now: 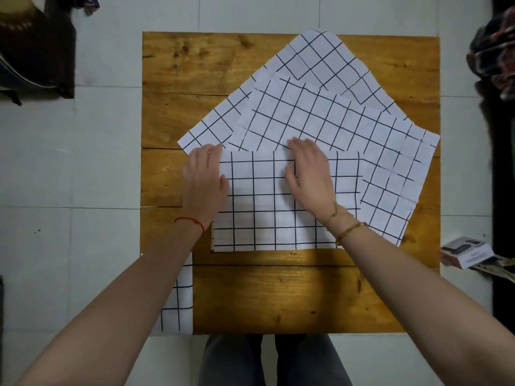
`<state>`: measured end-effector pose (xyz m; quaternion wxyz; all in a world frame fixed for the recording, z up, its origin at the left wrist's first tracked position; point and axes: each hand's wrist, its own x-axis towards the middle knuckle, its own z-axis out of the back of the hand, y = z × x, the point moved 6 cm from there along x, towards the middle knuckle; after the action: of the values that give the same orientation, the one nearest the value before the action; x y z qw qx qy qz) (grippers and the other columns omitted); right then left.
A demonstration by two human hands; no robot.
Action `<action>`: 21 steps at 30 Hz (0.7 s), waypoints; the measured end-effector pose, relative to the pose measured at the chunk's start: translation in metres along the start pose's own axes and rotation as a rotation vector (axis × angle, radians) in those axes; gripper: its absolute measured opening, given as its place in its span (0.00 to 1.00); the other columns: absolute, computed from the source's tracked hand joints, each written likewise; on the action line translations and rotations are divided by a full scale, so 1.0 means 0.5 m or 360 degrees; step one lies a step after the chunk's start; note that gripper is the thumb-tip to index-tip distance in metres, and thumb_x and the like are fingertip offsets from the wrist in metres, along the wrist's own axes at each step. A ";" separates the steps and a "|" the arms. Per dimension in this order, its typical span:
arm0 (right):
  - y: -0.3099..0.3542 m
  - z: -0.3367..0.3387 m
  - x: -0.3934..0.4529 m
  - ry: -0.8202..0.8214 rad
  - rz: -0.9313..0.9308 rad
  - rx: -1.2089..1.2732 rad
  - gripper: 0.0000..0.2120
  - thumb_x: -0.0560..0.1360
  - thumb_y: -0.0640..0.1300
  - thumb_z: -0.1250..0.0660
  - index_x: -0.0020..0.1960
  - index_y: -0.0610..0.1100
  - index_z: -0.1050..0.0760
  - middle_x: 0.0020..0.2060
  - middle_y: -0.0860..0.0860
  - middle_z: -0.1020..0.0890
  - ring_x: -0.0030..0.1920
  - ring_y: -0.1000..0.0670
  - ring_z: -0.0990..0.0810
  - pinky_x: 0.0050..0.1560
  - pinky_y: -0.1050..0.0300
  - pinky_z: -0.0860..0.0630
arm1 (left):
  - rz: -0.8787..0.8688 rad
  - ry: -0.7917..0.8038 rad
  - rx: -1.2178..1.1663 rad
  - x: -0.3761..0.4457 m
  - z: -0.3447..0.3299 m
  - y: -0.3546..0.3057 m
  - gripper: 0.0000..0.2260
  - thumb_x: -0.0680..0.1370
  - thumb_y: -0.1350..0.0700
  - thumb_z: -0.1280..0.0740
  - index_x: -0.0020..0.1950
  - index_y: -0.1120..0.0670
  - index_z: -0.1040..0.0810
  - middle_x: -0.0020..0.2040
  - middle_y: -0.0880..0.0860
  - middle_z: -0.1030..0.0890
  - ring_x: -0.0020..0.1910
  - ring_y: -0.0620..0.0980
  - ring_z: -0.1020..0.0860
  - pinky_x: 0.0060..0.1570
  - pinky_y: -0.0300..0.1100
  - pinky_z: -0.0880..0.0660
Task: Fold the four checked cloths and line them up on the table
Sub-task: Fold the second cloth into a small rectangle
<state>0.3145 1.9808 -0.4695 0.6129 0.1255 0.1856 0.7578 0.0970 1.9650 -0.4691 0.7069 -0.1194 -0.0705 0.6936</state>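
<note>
Several white cloths with black checks lie on the wooden table (292,296). A half-folded cloth (259,213) lies squarely in the middle. My left hand (204,181) rests flat on its left edge. My right hand (310,174) presses flat near its top edge, fingers spread. Behind it an unfolded cloth (334,121) lies at an angle, and under that another unfolded cloth (315,57) reaches the far edge. A folded cloth (179,305) sits at the table's near left corner, partly hidden by my left forearm.
Bare wood shows at the table's near right and far left. Dark bags (33,45) lie on the floor at the far left. A small box (466,250) sits on the floor off the right edge, with dark clothing (493,59) beyond it.
</note>
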 end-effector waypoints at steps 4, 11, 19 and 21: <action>0.083 -0.079 0.006 0.0418 0.0246 -0.0292 0.26 0.80 0.49 0.45 0.76 0.42 0.40 0.75 0.47 0.36 0.76 0.41 0.42 0.75 0.40 0.46 | -0.0179 0.0252 0.0150 -0.012 -0.036 -0.018 0.28 0.78 0.56 0.39 0.77 0.56 0.41 0.74 0.54 0.35 0.74 0.55 0.39 0.73 0.56 0.40; 0.152 -0.163 0.013 0.0658 0.0340 -0.0544 0.27 0.82 0.50 0.47 0.78 0.42 0.46 0.77 0.48 0.42 0.78 0.42 0.49 0.76 0.37 0.50 | -0.0114 0.0546 0.0360 -0.030 -0.084 0.003 0.31 0.81 0.52 0.43 0.80 0.56 0.54 0.80 0.55 0.52 0.79 0.54 0.53 0.75 0.59 0.50; 0.089 -0.144 -0.007 0.0657 0.0222 -0.0572 0.27 0.83 0.51 0.55 0.79 0.43 0.51 0.79 0.49 0.46 0.78 0.43 0.52 0.76 0.37 0.53 | -0.0120 0.0530 0.0375 -0.034 -0.091 0.013 0.30 0.82 0.50 0.44 0.80 0.55 0.54 0.80 0.54 0.53 0.79 0.55 0.52 0.75 0.61 0.51; 0.041 -0.119 -0.020 0.0613 0.0122 -0.0553 0.27 0.83 0.52 0.57 0.79 0.43 0.51 0.78 0.50 0.46 0.78 0.43 0.53 0.76 0.37 0.54 | -0.0111 0.0529 0.0359 -0.034 -0.091 0.012 0.29 0.82 0.50 0.45 0.80 0.55 0.54 0.80 0.54 0.53 0.79 0.55 0.52 0.75 0.61 0.51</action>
<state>0.2737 1.9599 -0.5139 0.5493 -0.1215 0.1610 0.8109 0.1029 1.9449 -0.5132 0.7412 -0.1500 0.1213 0.6429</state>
